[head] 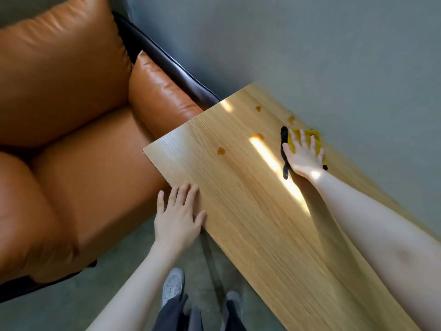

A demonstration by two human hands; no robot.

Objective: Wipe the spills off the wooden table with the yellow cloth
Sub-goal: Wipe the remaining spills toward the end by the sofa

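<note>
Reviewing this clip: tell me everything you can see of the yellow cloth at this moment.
The yellow cloth lies flat on the wooden table, near its far edge, looking like a soft folded square with a dark strip along its left side. The right hand presses on it with fingers spread and straight, covering most of it, so only its far part and edges show. Brown spills lie apart from it to the left and beyond; whether the cloth is wet cannot be told.

orange leather armchair [71, 139] on a grey-green floor [310, 56]; sunlight streaks cross the scene.
</note>
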